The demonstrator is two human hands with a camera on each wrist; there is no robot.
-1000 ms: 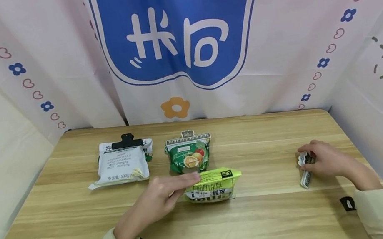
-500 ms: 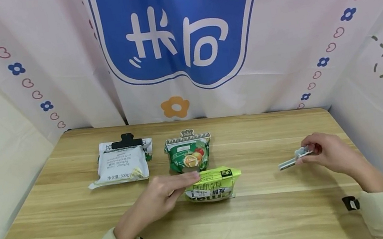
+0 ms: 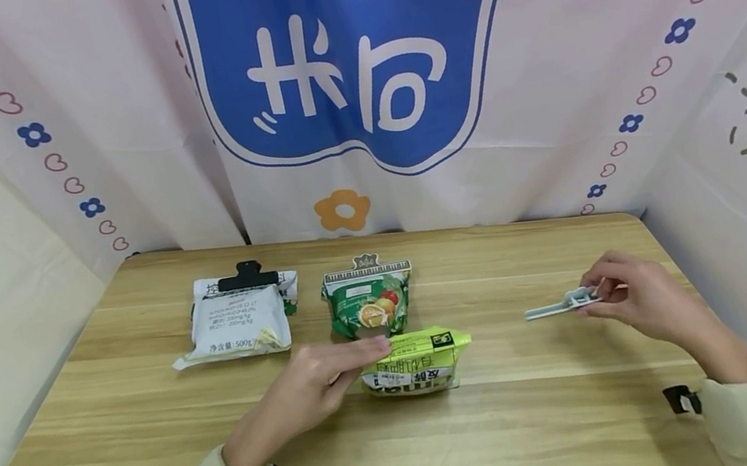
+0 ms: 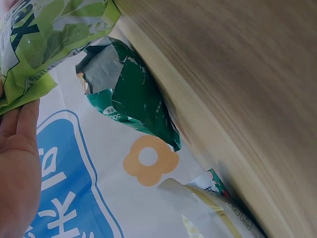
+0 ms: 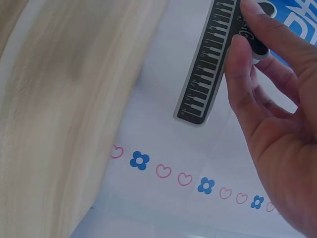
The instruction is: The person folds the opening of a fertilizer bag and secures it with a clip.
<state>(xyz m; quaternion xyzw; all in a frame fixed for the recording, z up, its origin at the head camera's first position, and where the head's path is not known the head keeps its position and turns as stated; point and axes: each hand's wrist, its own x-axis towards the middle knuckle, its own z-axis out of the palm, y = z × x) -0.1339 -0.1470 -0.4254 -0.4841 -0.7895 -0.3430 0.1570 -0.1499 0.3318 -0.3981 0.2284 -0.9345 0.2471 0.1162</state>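
A yellow-green printed bag (image 3: pixel 414 366) stands near the table's middle with its top folded over. My left hand (image 3: pixel 319 374) pinches that folded top at its left end; in the left wrist view its fingers (image 4: pixel 22 119) lie behind the bag's edge. On the right, above the table, my right hand (image 3: pixel 640 300) pinches a bag clip (image 5: pixel 205 64) between thumb and fingers. The clip has a piano-key print on its long bar, which points left toward the bag in the head view.
Behind the yellow-green bag sits a green fruit-print bag (image 3: pixel 371 307) with a piano-print clip (image 3: pixel 366 269) along its top. Farther left lies a white bag (image 3: pixel 240 321) with a black clip (image 3: pixel 248 274). A printed curtain (image 3: pixel 510 119) hangs behind the wooden table (image 3: pixel 526 438).
My right hand has lifted the clip off the table and turned it so its bar points left. The left hand and the yellow-green bag have stayed in place.
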